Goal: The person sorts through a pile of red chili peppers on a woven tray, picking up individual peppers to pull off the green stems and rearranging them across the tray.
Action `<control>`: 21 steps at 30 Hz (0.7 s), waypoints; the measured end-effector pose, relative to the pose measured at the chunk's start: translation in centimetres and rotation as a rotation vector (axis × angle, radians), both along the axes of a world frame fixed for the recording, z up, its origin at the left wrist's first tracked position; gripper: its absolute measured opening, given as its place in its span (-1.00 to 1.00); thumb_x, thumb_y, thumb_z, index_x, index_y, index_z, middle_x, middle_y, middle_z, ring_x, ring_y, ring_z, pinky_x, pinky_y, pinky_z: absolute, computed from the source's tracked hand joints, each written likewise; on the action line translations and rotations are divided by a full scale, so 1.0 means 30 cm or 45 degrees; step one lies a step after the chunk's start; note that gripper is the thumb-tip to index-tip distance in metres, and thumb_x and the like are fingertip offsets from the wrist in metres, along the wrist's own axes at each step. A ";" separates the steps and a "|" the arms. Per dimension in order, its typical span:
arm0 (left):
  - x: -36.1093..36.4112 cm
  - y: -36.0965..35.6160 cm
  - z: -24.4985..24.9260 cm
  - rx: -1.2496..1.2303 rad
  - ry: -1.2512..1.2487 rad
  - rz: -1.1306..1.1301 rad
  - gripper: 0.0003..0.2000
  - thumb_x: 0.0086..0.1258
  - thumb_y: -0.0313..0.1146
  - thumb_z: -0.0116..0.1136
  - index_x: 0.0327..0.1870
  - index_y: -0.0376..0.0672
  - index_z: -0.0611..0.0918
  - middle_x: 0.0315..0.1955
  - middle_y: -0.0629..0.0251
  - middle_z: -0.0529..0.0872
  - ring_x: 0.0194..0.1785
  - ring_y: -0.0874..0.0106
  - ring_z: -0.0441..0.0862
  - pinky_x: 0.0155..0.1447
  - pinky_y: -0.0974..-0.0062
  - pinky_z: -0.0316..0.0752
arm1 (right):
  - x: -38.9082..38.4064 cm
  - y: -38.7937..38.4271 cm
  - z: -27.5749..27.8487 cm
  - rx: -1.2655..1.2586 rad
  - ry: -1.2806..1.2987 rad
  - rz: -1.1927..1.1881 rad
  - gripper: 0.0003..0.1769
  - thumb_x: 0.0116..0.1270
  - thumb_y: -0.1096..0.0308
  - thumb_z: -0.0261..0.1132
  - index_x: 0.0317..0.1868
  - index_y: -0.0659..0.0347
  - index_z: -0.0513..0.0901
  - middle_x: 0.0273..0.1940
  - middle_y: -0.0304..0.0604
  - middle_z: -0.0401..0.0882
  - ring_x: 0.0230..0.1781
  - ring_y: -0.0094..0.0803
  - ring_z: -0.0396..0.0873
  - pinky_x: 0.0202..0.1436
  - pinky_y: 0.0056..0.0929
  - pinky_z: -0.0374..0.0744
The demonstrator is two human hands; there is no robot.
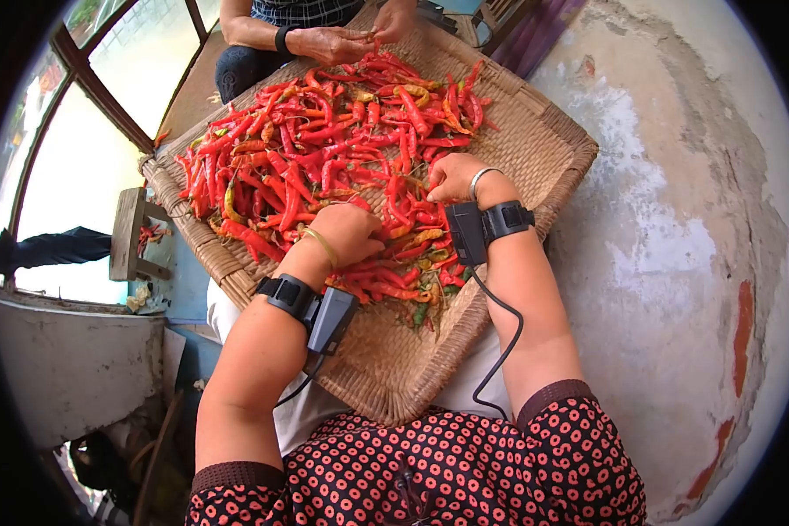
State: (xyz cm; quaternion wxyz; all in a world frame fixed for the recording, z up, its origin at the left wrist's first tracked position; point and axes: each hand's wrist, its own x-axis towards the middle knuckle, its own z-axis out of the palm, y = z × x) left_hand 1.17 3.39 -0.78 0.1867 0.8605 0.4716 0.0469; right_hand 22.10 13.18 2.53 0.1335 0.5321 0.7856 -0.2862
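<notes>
A large heap of red chili peppers (324, 131), with some yellowish and green ones mixed in, covers much of a woven tray (368, 368) across my lap. My left hand (346, 232) is curled palm-down over the near side of the heap, its fingertips turned inward among the peppers. To its right, my right hand (460, 177) has thumb and fingers drawn together at the heap's right edge. What lies between the fingers of either hand is hidden. Smaller peppers, stems and green bits (422, 314) lie below my hands on the weave.
Across the tray, another person's hands (346, 39) meet above the far edge. A rough plastered wall (666, 228) stands at right. On the left are a window frame (105, 96), a wooden stool (130, 235) and a few loose peppers. Cables hang from both wrist devices.
</notes>
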 end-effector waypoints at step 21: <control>0.010 -0.019 0.003 0.083 -0.129 0.131 -0.81 0.10 -0.16 0.06 -0.42 -0.03 0.63 -0.53 0.19 0.61 -0.36 0.20 0.58 -0.28 0.27 0.47 | 0.011 -0.019 0.025 0.473 0.719 -0.534 -0.53 0.08 0.18 0.27 -0.06 0.31 0.49 -0.28 -0.08 0.57 -0.32 -0.38 0.57 -0.29 -0.43 0.53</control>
